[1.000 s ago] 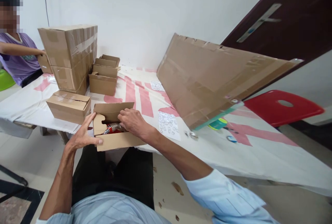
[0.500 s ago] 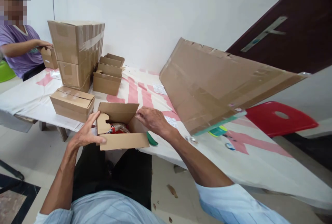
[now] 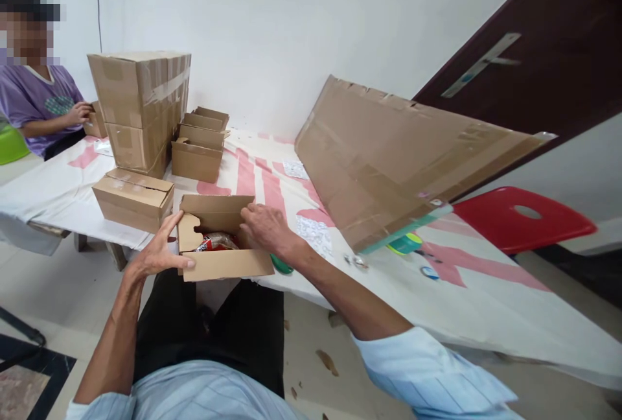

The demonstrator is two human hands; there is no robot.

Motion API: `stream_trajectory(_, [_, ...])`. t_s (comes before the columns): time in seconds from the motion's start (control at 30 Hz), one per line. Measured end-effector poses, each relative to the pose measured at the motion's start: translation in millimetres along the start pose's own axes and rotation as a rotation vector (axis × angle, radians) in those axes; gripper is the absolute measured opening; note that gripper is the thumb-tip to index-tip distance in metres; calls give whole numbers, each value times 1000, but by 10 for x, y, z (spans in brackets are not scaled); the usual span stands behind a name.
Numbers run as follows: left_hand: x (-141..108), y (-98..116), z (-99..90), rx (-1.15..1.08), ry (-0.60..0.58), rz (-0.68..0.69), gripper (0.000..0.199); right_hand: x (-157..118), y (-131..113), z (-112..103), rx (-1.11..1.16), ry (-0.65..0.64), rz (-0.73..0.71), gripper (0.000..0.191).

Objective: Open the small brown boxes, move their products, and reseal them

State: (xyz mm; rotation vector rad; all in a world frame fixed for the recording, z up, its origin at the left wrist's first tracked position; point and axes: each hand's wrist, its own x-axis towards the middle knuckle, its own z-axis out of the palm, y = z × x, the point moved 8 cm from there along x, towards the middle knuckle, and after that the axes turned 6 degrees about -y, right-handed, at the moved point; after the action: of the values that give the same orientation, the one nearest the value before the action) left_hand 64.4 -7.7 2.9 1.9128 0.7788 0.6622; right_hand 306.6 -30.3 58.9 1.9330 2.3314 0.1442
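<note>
In front of me, at the near edge of the table, is a small open cardboard box (image 3: 228, 266) with its top flaps up. A red printed packet with a clear, brownish part (image 3: 219, 242) lies inside it. My left hand (image 3: 159, 249) grips the box's left end, thumb on the front wall and fingers spread toward the back corner. The curled fingers of my right hand (image 3: 269, 232) are closed at the right end flap, which they partly hide. Beneath my right wrist a green-handled object (image 3: 282, 264) is partly covered.
A closed carton (image 3: 133, 198) and tall taped cartons (image 3: 140, 105) stand left, with open boxes (image 3: 197, 159) behind. A large cardboard sheet (image 3: 389, 161) leans at right, near a tape roll (image 3: 429, 272) and red stool (image 3: 525, 219). Another person (image 3: 46, 105) handles a box at far left.
My right hand has moved left and slightly inward with the box's right end flap. My left hand keeps its hold. At far left, the other person's hand has shifted lower on their box.
</note>
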Motion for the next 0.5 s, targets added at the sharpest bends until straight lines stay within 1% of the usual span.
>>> stream_trajectory(0.1, [-10, 16, 1, 3, 1, 17, 129, 96, -351, -21, -16, -77, -167, 12])
stream_trajectory(0.2, [-11, 34, 7, 0, 0, 24, 127, 219, -536, 89, 19, -193, -257, 19])
stream_trajectory(0.27, [-5, 38, 11, -6, -1, 16, 127, 295, -564, 178, 29, -250, -262, 21])
stream_trajectory(0.33, [3, 28, 14, -14, -3, 0, 128, 345, -568, 235, 26, -273, -258, 21])
stream_trajectory(0.5, [21, 5, -1, -20, 5, 2, 128, 326, -550, 236, 31, -278, -265, 13])
